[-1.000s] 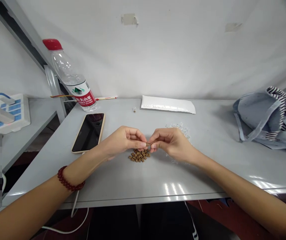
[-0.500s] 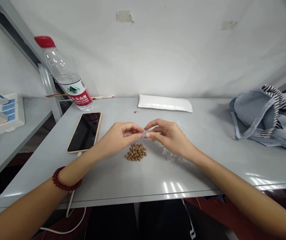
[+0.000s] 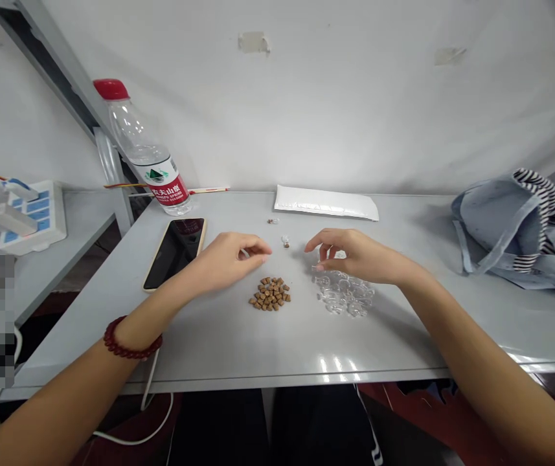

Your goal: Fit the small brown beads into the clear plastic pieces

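My left hand hovers left of a small pile of brown stubby pieces that look like corks. Its thumb and fingers are apart, with nothing between them. Over the far edge of a heap of tiny clear bottles is my right hand, its thumb and index finger apart. The thumb tip is close to the heap's left side; whether it touches a bottle I cannot tell. Between the hands lies a tiny clear bottle with a brown end. A similar one lies farther back.
A white padded packet lies by the wall. At left are a phone with a cable, a red-capped water bottle and a power strip. A blue cloth bag sits at right. The table's front edge runs below.
My hands have come apart from the small clear thing they held together. One more tiny bottle with a brown end lies on the table. The right hand moved right to the clear heap.
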`<state>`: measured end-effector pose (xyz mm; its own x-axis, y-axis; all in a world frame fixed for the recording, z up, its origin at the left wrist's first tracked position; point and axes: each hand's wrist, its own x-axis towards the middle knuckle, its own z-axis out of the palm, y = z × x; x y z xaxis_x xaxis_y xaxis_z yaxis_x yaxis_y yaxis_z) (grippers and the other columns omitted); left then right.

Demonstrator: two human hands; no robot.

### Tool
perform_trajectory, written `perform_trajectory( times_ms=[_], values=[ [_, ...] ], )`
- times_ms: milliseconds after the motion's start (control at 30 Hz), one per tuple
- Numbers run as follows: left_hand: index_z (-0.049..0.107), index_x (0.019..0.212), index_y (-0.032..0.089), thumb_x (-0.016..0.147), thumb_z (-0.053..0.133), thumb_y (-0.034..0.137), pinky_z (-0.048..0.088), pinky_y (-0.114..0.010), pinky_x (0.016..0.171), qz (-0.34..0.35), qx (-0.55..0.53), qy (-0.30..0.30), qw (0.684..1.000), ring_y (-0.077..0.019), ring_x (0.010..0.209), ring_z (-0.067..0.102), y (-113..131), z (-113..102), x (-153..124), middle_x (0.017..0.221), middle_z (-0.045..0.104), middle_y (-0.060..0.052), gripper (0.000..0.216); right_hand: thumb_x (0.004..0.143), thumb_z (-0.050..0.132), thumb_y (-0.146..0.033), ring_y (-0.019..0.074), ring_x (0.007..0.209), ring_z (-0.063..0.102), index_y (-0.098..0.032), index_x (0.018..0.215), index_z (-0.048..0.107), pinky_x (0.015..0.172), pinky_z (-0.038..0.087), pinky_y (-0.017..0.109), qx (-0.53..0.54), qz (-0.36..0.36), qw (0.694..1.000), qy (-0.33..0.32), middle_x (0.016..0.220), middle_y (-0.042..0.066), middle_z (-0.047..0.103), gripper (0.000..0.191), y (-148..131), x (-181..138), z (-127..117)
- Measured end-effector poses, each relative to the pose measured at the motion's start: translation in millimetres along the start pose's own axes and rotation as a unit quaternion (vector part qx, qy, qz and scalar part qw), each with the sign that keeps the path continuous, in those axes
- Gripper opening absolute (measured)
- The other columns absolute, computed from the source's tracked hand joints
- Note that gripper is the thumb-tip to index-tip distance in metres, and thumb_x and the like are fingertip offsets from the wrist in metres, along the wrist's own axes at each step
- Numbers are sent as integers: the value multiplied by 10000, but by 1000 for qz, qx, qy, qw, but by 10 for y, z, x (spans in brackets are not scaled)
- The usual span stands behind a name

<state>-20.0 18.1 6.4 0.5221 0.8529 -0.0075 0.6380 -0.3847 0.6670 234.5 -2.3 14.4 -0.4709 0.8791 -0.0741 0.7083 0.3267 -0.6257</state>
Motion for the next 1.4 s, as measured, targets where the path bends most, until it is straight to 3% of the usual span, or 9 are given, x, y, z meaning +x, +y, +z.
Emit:
perform_trajectory(
  times_ms=[133, 200, 433, 567, 700, 800, 933, 1233, 1400],
  values=[
    [713, 936, 181, 774, 579, 268, 475, -269, 721, -5, 36, -138, 990, -175, 829, 635, -26, -5, -15, 912, 721, -33, 227, 783, 594, -233, 175, 818, 583, -178, 1023, 645, 674, 469, 313, -46, 23, 998, -23, 980, 64, 642, 252, 39, -13, -54],
    [719, 928, 185, 771, 568, 255, 470, -260, 701, 0, 35, -163, 986, -168, 816, 632, -41, 9, -15, 922, 718, -33, 229, 770, 586, -198, 175, 814, 579, -176, 1003, 653, 666, 456, 307, -64, 32, 997, -34, 995, 67, 646, 243, 44, -9, -47],
    [717, 903, 187, 756, 544, 254, 460, -239, 648, 6, 31, -165, 986, -165, 778, 630, -47, 52, -20, 881, 717, -32, 237, 741, 522, -103, 145, 704, 565, -181, 879, 716, 631, 428, 292, -45, -28, 997, -62, 843, 37, 683, 251, 72, 54, 46],
    [712, 881, 200, 747, 535, 239, 445, -238, 634, 30, 38, -153, 987, -161, 756, 614, -41, 77, -24, 862, 710, -24, 225, 761, 532, -123, 152, 713, 574, -191, 917, 713, 625, 431, 296, -45, -49, 996, -57, 839, 35, 683, 248, 101, 57, 50],
    [699, 845, 197, 730, 520, 202, 435, -229, 622, 41, 28, -142, 989, -145, 716, 591, -33, 99, -36, 818, 690, -14, 212, 852, 493, -188, 145, 699, 556, -189, 911, 700, 628, 415, 295, -74, -70, 994, -39, 830, 36, 667, 216, 51, 50, 104],
    [694, 854, 188, 717, 528, 199, 438, -232, 631, 42, 19, -136, 990, -145, 726, 588, -44, 113, -44, 820, 673, -20, 215, 935, 408, -278, 137, 638, 506, -172, 871, 691, 597, 380, 296, -117, -85, 990, -7, 755, 44, 616, 309, -30, 49, 196],
    [691, 866, 186, 717, 527, 193, 436, -243, 648, 58, 27, -133, 989, -150, 750, 589, -74, 127, -44, 837, 663, -25, 222, 899, 501, -416, 148, 657, 511, -167, 984, 675, 583, 380, 294, -134, -56, 989, -12, 833, 60, 597, 316, -114, 42, 294],
    [667, 765, 188, 725, 531, 218, 412, -234, 563, 47, 43, -111, 992, -142, 633, 576, -73, 129, -57, 697, 647, -5, 144, 868, 450, -163, 122, 664, 531, -167, 1116, 638, 626, 445, 285, -81, -75, 994, 11, 978, 83, 578, 312, -84, 48, 366],
    [639, 746, 190, 774, 509, 249, 387, -235, 517, 39, 55, -124, 990, -136, 572, 553, -54, 98, -78, 638, 627, 3, 146, 818, 498, -121, 146, 786, 587, -159, 1033, 644, 720, 480, 292, -14, -121, 991, 48, 914, 54, 633, 263, -112, 44, 354]
  ],
)
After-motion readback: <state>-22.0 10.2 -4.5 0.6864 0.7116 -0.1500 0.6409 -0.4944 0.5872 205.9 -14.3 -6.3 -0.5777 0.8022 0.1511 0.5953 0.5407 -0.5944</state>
